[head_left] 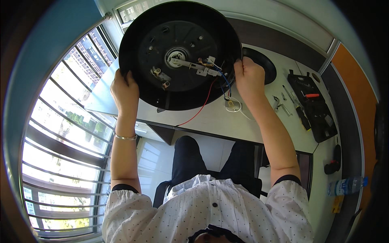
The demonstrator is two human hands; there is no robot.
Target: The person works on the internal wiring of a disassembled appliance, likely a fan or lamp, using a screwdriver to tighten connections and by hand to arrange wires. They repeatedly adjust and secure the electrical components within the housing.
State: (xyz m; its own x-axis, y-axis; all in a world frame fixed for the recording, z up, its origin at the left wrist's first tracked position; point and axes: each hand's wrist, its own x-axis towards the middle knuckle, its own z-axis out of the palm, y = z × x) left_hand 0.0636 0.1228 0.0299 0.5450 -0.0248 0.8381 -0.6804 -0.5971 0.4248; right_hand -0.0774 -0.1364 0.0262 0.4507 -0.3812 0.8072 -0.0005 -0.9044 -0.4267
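Black round appliance base (180,54) was held upright above white desk (210,121), underside facing viewer. Left hand (125,91) and right hand (249,79) each clasped rim. Advised: keep grip even; keep loose red wire (200,109) untensioned.

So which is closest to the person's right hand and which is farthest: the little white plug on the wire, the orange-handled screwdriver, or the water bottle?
From the right hand, in the head view:
1. White plug: just below the hand, on the desk, at the end of the wires.
2. Orange-handled screwdriver: off to the right, in the black tool case.
3. Water bottle: farthest, lying near the desk's lower right edge.
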